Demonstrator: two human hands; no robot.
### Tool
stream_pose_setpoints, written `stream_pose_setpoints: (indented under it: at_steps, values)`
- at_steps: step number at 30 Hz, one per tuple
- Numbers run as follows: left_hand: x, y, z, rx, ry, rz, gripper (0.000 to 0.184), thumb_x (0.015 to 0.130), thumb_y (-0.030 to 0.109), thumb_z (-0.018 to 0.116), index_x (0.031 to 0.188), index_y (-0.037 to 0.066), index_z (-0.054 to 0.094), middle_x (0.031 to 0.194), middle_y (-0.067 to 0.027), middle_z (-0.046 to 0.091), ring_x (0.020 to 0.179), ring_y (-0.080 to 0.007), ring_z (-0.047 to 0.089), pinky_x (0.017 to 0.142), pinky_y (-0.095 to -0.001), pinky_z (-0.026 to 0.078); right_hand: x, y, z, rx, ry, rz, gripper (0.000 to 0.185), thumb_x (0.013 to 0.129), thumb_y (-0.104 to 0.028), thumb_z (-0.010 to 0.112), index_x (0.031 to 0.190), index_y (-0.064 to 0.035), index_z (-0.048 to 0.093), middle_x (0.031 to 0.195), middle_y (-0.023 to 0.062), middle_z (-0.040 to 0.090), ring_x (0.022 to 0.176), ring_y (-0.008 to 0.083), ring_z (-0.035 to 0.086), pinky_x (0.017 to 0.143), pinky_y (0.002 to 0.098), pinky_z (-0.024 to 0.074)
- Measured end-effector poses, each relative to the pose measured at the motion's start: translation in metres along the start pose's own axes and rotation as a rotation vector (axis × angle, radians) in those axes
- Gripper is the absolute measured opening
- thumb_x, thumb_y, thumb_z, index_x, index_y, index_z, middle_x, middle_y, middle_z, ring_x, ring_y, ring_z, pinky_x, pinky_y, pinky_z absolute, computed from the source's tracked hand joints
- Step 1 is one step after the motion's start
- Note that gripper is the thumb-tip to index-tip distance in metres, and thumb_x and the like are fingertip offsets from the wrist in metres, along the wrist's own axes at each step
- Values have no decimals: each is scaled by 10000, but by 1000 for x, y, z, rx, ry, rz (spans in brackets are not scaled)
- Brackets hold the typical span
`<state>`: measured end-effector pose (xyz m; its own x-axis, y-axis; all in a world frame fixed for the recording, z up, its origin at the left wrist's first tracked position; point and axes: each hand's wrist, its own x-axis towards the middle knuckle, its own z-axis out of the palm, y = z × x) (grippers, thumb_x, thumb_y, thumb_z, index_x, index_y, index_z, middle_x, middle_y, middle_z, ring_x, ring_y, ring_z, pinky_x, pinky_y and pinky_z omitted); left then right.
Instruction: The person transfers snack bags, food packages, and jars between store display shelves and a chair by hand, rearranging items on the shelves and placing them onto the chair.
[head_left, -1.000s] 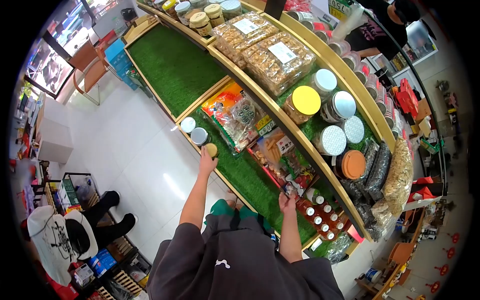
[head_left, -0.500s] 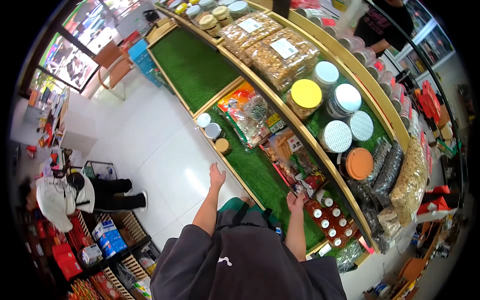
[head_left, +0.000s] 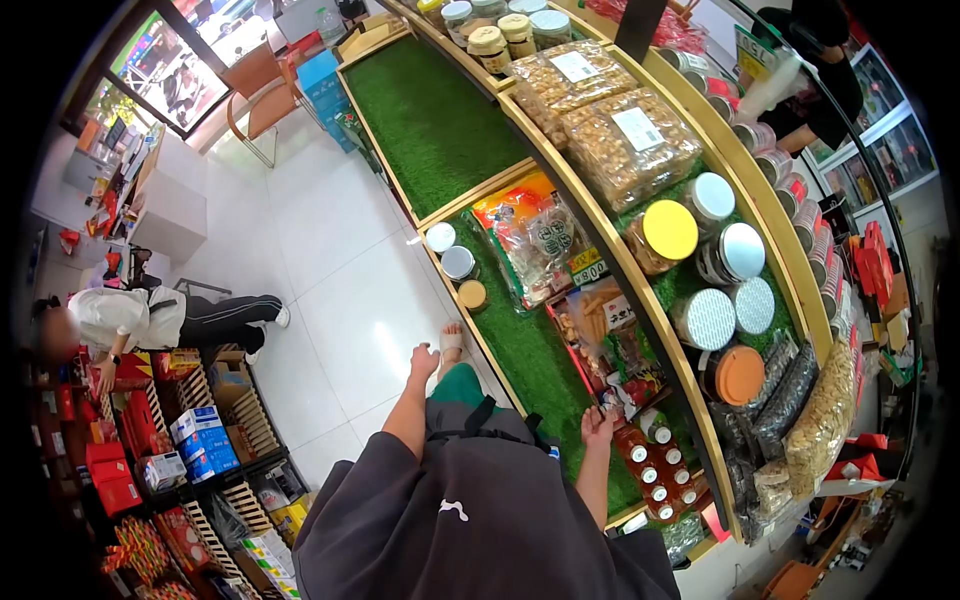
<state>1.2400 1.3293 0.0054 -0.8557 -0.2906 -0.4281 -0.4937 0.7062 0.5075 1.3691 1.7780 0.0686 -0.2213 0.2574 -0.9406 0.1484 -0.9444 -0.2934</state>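
My left hand (head_left: 424, 362) hangs over the floor beside the shelf, empty, its fingers loosely apart. Above the lower green shelf, my right hand (head_left: 598, 428) has its fingers slightly bent and apart, with nothing visible in it. Its fingertips are at the near corner of a red-edged box of snack packets (head_left: 610, 335); whether they touch it I cannot tell. Just right of this hand stand several bottles of red sauce (head_left: 655, 475) with white caps. Farther along the shelf lies an orange-and-clear snack bag (head_left: 530, 235), near small jars (head_left: 459, 263) at the shelf's edge.
The upper shelf (head_left: 600, 225) carries large bags of nuts (head_left: 630, 145) and lidded jars (head_left: 670, 230). Another person (head_left: 190, 318) stands at the left by low racks of boxes (head_left: 205, 440). A chair (head_left: 262, 95) is near the door. A second person (head_left: 820, 80) is beyond the shelf.
The view has shifted, so the shelf appears farther right. My left hand's fingers are more bent than before. My right hand stays near the snack box. The person at left has an arm stretched toward the racks.
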Motion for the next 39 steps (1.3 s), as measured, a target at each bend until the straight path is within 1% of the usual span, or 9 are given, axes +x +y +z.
stream_pose_setpoints:
  at_steps: [4, 8, 11, 16, 20, 32, 34, 36, 39]
  values:
    - [67, 33, -22, -191, 128, 98, 427, 773, 249, 554, 1098, -26, 524, 1038, -252, 554, 994, -372, 526, 872, -404, 424, 0, 27, 10, 92, -6, -152, 538, 821, -529, 523, 969, -12, 537, 801, 71, 631, 743, 210, 611, 679, 303, 532]
    - [147, 66, -40, -659, 131, -154, 466, 801, 282, 560, 1131, -40, 494, 1084, -246, 548, 997, -331, 546, 861, -371, 425, -1, 85, 47, 63, 59, -275, 526, 861, -568, 362, 816, -54, 467, 692, 61, 529, 595, 188, 510, 557, 312, 456]
    - [207, 71, -36, -788, 97, -192, 546, 795, 324, 582, 1201, -17, 447, 1102, -249, 536, 1022, -343, 529, 868, -374, 417, 7, 132, 88, -32, -254, 7, 425, 896, -459, 316, 664, -110, 391, 616, 36, 437, 576, 174, 443, 542, 303, 395]
    - [230, 143, -95, -501, 133, 50, 674, 742, 380, 636, 1258, 32, 378, 1167, -294, 453, 1139, -409, 405, 934, -434, 354, -53, 179, 233, -611, -179, -69, 252, 867, -313, 489, 902, -65, 520, 758, 69, 561, 694, 209, 559, 578, 323, 471]
    - [256, 176, -79, -261, -121, -82, 718, 630, 411, 708, 1230, 151, 412, 1313, -223, 297, 1169, -364, 398, 957, -436, 350, -72, 190, 290, -845, -297, -260, 290, 860, -281, 526, 1046, -59, 521, 818, 87, 592, 683, 196, 590, 580, 320, 492]
    - [245, 182, -131, -428, -30, -61, 671, 554, 389, 755, 1103, 116, 483, 1082, -201, 475, 1004, -366, 513, 843, -429, 445, -51, 181, 304, -1026, -201, -430, 210, 859, -241, 522, 936, -46, 543, 771, 62, 580, 613, 168, 574, 543, 289, 475]
    - [237, 183, -144, -472, -15, 6, 709, 568, 427, 744, 1134, 93, 477, 1096, -243, 491, 1028, -381, 505, 848, -432, 436, -49, 180, 330, -1103, -479, -609, 174, 879, -209, 517, 954, -52, 533, 746, 12, 552, 593, 108, 514, 509, 247, 416]
    - [218, 184, -165, -427, 26, 84, 713, 570, 431, 741, 1141, 95, 476, 1063, -241, 508, 1010, -385, 514, 842, -427, 438, -56, 194, 370, -1141, -616, -874, 234, 847, -176, 597, 993, -10, 522, 861, 30, 515, 752, 97, 471, 686, 221, 409]
    - [184, 178, -202, -496, 10, 54, 675, 574, 450, 738, 1097, 88, 512, 1033, -239, 525, 977, -385, 529, 832, -425, 440, -131, 224, 438, -1318, -847, -836, 580, 798, -275, 656, 1238, 6, 404, 1157, 141, 467, 1024, 208, 487, 857, 306, 417]
